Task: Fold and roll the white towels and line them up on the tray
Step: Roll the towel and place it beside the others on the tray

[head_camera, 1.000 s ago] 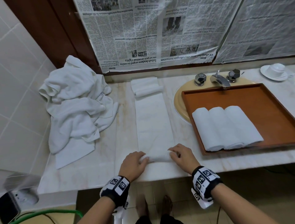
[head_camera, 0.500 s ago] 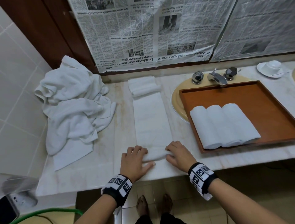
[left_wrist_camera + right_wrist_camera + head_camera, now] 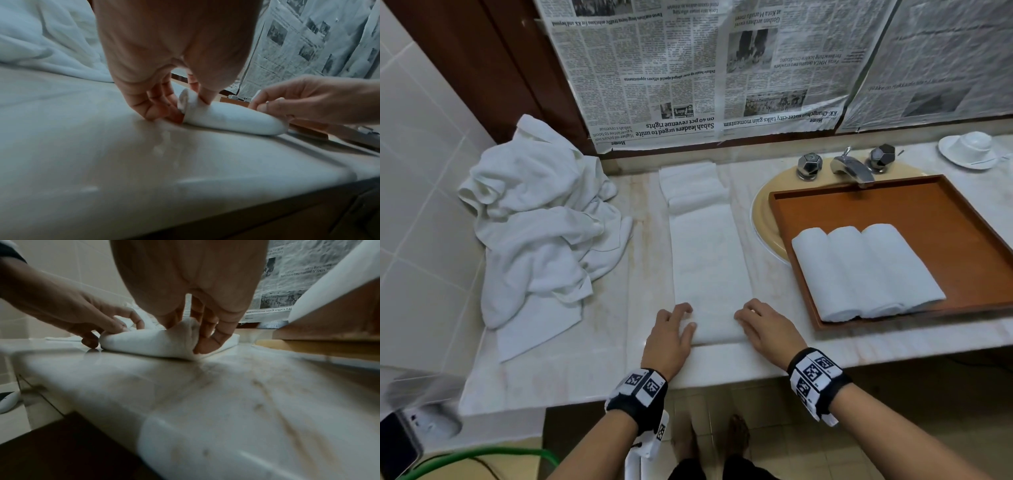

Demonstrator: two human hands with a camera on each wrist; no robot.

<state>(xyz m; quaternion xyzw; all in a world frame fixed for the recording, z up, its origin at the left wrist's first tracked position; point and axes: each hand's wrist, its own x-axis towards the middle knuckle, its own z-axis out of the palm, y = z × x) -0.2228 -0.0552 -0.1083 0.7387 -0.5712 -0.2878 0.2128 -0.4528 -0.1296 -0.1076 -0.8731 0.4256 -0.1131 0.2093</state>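
Note:
A long folded white towel strip [image 3: 709,257] lies on the marble counter, running away from me. Its near end is rolled into a short roll [image 3: 717,330] [image 3: 226,116] [image 3: 139,342]. My left hand [image 3: 683,318] [image 3: 185,104] grips the roll's left end, thumb on top and fingers curled at the end. My right hand [image 3: 748,317] [image 3: 193,334] pinches the right end. To the right, the orange-brown tray [image 3: 893,212] holds three rolled white towels [image 3: 866,270] side by side at its near left.
A heap of loose white towels [image 3: 541,222] fills the counter's left, against the tiled wall. A folded white bundle [image 3: 691,185] lies at the strip's far end. The tray sits over a yellow basin with a tap [image 3: 852,168]. A cup and saucer [image 3: 972,150] stand far right.
Both hands have pushed the roll a little farther from the counter's front edge, and it has grown thicker. The tray and the heap have not moved.

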